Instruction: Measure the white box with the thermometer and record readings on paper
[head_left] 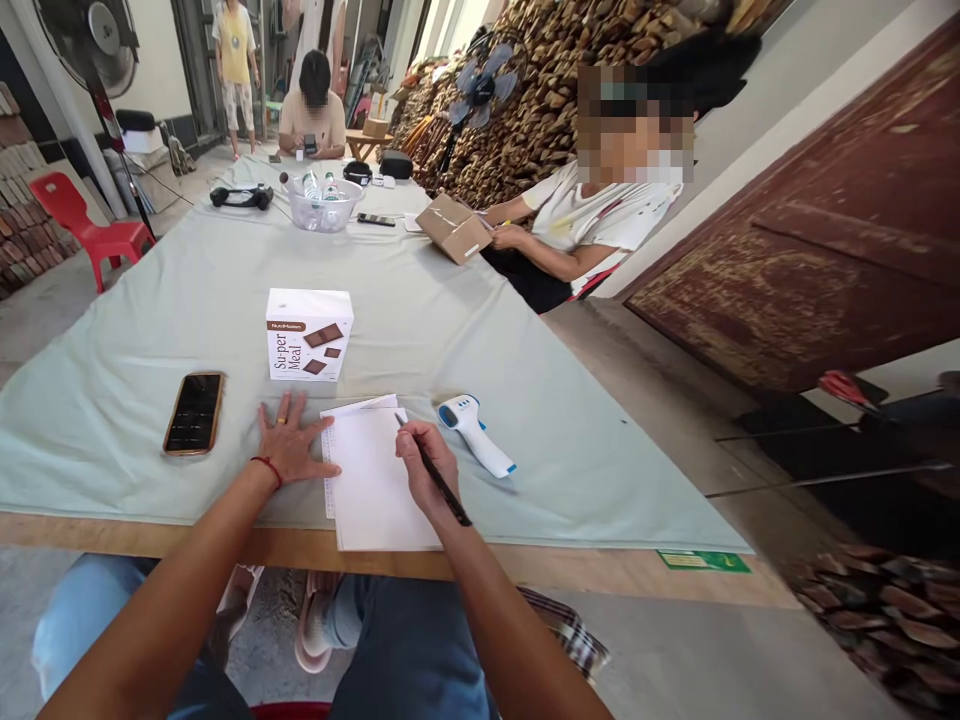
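My right hand [429, 468] is closed around a black pencil or pen [442, 480], its tip near the upper right of a white sheet of paper [375, 500]. More paper shows under that sheet at its top and left edges. Spread flat, my left hand [291, 445] lies on the cloth with its thumb and a finger at the paper's left edge. A white "Su-per Meal" box [309, 335] stands upright just beyond the left hand. To the left lies a dark-screened phone [194, 413]. A white and blue infrared thermometer [478, 436] rests right of my right hand.
A pale green cloth [187, 290] covers the long table. Farther back are a clear basin [322, 208] with bottles and a black toy car [241, 195]. At the right edge a person holds a cardboard box [454, 228]; another sits at the far end. A red chair [94, 230] stands left.
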